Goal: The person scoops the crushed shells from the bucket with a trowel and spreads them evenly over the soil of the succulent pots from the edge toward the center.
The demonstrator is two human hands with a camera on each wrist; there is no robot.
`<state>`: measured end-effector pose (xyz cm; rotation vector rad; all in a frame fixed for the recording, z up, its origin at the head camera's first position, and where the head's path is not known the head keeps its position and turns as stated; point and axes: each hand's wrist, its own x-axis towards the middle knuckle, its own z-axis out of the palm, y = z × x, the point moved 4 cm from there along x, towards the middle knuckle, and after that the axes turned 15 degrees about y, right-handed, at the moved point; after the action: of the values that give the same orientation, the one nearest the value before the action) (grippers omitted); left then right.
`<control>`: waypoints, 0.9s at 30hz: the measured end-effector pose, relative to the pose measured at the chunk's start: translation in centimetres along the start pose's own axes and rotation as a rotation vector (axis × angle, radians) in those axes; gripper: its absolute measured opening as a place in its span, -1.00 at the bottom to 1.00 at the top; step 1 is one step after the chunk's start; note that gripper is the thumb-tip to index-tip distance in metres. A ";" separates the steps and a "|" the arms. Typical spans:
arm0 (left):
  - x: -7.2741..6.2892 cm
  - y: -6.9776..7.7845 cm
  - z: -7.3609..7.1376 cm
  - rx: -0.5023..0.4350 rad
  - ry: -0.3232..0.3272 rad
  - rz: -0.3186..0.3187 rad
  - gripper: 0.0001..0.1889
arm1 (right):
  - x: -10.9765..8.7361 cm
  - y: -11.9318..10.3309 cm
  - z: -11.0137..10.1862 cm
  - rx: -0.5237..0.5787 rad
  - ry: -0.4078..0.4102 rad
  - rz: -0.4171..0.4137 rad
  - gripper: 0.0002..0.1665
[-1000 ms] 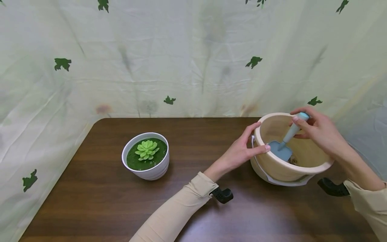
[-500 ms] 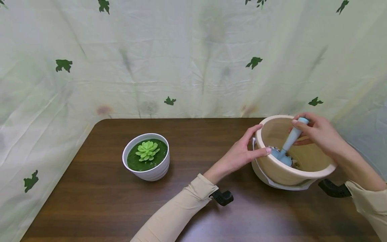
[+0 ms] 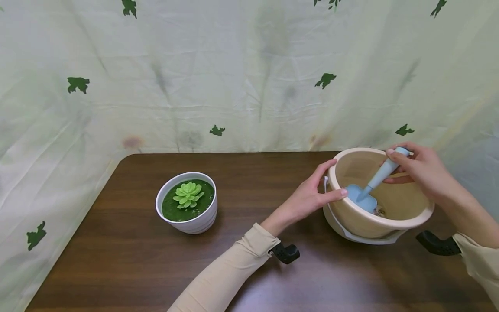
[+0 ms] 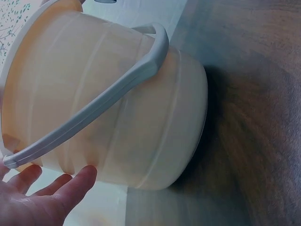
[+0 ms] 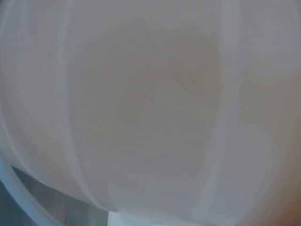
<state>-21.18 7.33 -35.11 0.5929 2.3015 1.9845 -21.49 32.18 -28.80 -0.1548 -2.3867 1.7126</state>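
Observation:
A cream bucket [image 3: 366, 227] with a light grey bail handle [image 4: 108, 96] stands at the right of the table. My left hand [image 3: 302, 197] holds its left side, the thumb over the rim and the other fingers spread along the outer wall. In my right hand [image 3: 421, 169] I grip the handle of a light blue hand trowel [image 3: 383, 173] between thumb and fingers. The trowel's blade slants down inside the bucket, near the front left wall. Beside the blade, a small heap of brownish bits [image 3: 379, 211] shows at the bottom. In the right wrist view the bucket's wall [image 5: 146, 108] fills nearly everything.
To the left, a white pot [image 3: 195, 225] holds a green succulent [image 3: 189, 195] set in a dark green surface. Both stand on a brown wooden table [image 3: 249, 182]. A pale curtain [image 3: 234, 65] with green leaf shapes hangs behind the table.
The trowel's blade dipped into the bits, then rose slightly. My right hand has shifted right, and the handle leans further right. My left hand stays on the bucket.

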 end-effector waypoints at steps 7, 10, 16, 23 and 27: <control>0.4 0.0 -0.3 0.011 -0.020 0.012 -0.22 | 0.5 0.1 -0.2 0.097 0.018 0.059 -0.59; 0.5 0.0 -0.3 0.003 -0.029 0.013 -0.22 | 0.5 0.1 -0.3 0.136 0.021 0.082 -0.60; 0.6 -0.1 -0.1 -0.022 -0.040 0.007 -0.22 | 0.5 0.2 -1.3 0.268 0.025 0.140 -0.82; 0.6 -0.1 -0.2 -0.018 -0.043 0.007 -0.23 | 0.7 0.7 -2.7 0.445 -0.002 0.201 -0.84; 0.6 -0.1 -0.2 -0.011 -0.051 0.009 -0.22 | 0.9 1.2 -3.8 0.474 0.033 0.241 -0.83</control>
<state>-21.76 7.29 -35.01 0.6460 2.2610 1.9609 -21.53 36.24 -28.67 -0.4037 -1.9310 2.3076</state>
